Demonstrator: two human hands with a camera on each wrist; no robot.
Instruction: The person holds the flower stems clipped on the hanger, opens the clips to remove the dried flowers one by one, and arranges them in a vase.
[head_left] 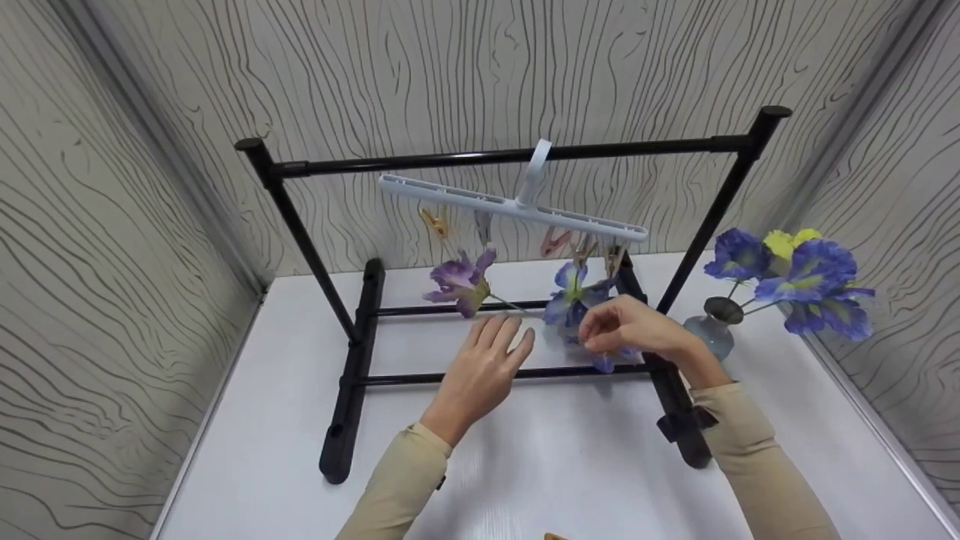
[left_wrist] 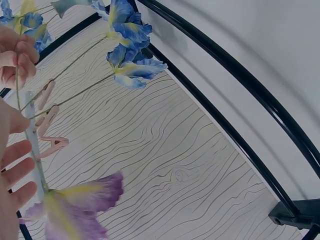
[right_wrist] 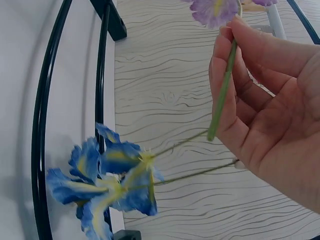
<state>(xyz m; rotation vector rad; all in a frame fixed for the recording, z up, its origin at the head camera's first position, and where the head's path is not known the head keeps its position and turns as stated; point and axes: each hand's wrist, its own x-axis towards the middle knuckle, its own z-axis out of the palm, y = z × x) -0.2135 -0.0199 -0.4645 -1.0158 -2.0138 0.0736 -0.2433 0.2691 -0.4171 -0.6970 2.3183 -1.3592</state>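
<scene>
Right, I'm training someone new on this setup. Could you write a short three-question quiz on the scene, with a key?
1. Multiple choice: what does the right grip pinch?
A) a clothespin
B) a flower stem
C) a cloth

2. True or false: in the head view, the vase holding flowers stands by the left end of the black rack.

3. Short answer: what hangs by its hook from the rack's top bar?

Key:
1. B.
2. False; it stands by the right end.
3. The pale hanger.
</scene>
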